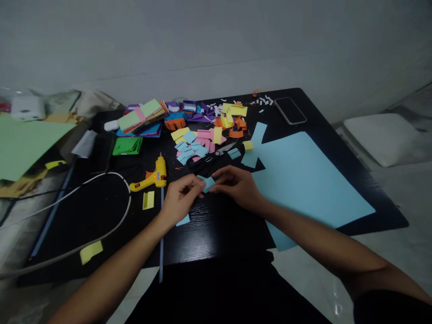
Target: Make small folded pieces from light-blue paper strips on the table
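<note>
Between my two hands, low over the near middle of the black table, is a small folded piece of light blue paper [209,184]. My left hand [180,194] pinches its left side between thumb and fingers. On its right side, the fingertips of my right hand [236,185] close on the edge. Just beyond my hands lie black-handled scissors [221,152], their blades pointing right. Another blue paper piece [184,220] rests partly hidden beside my left wrist. To the left is a yellow glue gun [155,174] with a clear glue stick [162,238] trailing from it.
Heaps of cut blue [189,150], pink and orange paper lie beyond the scissors. Large light blue sheets [310,180] cover the right side, overhanging the front edge. A phone [290,110] lies at the back right. A white cable [126,193] loops across the left.
</note>
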A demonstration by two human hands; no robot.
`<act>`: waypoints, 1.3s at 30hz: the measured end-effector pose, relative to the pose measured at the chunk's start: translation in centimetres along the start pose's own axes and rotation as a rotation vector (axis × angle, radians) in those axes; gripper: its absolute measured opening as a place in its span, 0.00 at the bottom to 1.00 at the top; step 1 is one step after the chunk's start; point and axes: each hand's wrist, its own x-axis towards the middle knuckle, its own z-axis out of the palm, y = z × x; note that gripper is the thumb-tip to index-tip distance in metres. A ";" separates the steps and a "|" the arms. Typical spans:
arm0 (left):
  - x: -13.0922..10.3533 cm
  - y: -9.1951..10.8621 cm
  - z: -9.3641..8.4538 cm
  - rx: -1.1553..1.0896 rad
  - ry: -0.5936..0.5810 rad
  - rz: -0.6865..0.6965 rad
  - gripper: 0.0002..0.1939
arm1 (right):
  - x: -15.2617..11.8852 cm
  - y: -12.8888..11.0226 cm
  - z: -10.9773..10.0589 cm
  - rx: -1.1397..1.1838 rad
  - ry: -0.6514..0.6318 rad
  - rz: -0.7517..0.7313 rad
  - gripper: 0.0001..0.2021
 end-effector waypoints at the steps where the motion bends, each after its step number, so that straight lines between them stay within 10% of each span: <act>1: 0.0 0.0 0.0 0.003 0.000 0.003 0.13 | 0.0 0.0 0.0 -0.003 0.000 0.000 0.19; 27: 0.4 0.6 0.2 -0.188 -0.035 -0.115 0.14 | 0.3 0.2 -0.2 0.055 -0.001 0.068 0.15; 39: -0.1 0.3 0.4 0.013 0.036 0.047 0.07 | 0.5 -0.1 0.0 0.088 -0.017 0.104 0.15</act>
